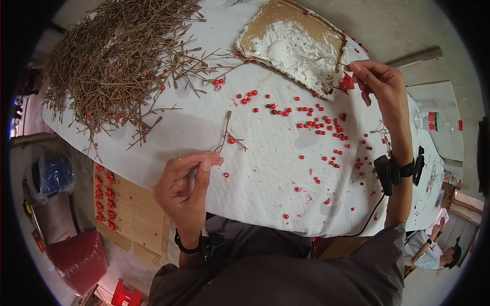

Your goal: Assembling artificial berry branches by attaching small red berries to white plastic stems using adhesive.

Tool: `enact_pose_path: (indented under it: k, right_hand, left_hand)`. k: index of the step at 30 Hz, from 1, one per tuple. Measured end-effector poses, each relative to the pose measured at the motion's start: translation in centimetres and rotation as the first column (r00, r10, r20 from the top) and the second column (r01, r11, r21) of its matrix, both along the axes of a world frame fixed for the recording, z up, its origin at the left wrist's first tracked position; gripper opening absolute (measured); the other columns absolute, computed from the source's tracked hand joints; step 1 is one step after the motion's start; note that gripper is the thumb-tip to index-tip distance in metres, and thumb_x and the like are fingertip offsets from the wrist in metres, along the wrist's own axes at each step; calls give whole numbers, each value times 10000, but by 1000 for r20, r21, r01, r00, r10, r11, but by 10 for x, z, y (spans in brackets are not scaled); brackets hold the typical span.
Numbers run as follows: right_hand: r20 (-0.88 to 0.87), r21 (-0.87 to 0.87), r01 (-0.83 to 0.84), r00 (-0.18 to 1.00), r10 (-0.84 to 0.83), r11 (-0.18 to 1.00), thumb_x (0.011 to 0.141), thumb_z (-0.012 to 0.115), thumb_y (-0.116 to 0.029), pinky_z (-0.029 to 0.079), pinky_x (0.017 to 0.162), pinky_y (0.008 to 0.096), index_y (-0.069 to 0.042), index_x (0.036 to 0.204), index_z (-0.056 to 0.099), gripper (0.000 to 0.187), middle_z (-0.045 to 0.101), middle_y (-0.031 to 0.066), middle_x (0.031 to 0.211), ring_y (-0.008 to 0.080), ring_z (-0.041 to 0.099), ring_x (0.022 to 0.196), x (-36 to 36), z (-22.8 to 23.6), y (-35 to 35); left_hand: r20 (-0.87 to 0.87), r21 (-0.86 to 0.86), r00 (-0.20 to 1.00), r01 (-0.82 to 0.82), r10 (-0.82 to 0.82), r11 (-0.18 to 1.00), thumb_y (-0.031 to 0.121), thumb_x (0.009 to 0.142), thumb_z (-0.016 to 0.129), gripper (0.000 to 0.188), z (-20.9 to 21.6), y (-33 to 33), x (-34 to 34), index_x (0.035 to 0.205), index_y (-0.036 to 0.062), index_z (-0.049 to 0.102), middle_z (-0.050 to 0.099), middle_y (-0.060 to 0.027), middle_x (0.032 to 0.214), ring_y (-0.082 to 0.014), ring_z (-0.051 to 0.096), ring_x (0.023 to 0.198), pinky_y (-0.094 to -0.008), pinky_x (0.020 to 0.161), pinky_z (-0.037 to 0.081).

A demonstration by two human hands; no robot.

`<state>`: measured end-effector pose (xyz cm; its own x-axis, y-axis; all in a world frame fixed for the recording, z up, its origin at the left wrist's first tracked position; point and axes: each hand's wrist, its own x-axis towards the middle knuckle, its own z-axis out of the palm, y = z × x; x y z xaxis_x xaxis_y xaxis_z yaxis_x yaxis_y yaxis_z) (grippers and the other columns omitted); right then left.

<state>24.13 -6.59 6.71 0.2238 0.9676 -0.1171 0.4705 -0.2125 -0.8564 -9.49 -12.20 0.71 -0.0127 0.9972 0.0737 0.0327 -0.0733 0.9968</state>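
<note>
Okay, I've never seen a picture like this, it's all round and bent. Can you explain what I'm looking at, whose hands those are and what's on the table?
The one picture comes from a wide fisheye camera on a person's head, looking down; that bends the edges. Both hands are that person's own. The left hand pinches a thin forked twig. The right hand holds something small and red at a cardboard piece smeared with white paste. On the white table cover lie small red beads and a big twig pile.
</note>
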Motion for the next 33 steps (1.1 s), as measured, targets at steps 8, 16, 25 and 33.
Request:
enact_pose_path:
  k: [8, 16, 25, 33]
  right_hand:
    - [558, 281, -273, 827, 75, 920, 867, 692, -71, 473, 520, 223, -22, 963, 730, 114, 714, 50, 866, 74, 603, 672, -16, -9, 0]
    - [629, 282, -194, 777, -29, 940, 838, 697, -37, 498, 556, 227, -38, 960, 732, 127, 711, 65, 858, 105, 638, 690, -22, 6, 0]
    - [748, 278, -383, 662, 53, 881, 825, 686, -8, 522, 571, 249, -27, 963, 714, 143, 689, 55, 878, 126, 642, 680, -12, -14, 9]
    - [721, 295, -329, 693, 17, 897, 840, 685, -30, 476, 540, 236, -24, 992, 709, 154, 659, 63, 828, 120, 592, 641, -14, 1, 5]
  left_hand:
    - [17, -27, 1000, 5, -5, 1000, -75, 900, 577, 64, 0, 1, 1, 963, -66, 584, 696, -175, 910, -213, 703, 819, -257, 752, 543]
    - [-5, -19, 1000, -18, 18, 1000, -69, 902, 569, 61, 2, 0, 1, 961, -60, 583, 702, -175, 891, -208, 708, 801, -235, 730, 540]
    - [5, -56, 999, -40, 40, 998, -106, 889, 565, 73, 5, 0, 3, 951, -73, 587, 695, -187, 882, -217, 701, 802, -267, 753, 550]
    - [50, -80, 998, -40, 44, 996, -85, 882, 590, 82, 5, 0, 3, 961, -68, 606, 701, -168, 886, -205, 700, 819, -275, 757, 549]
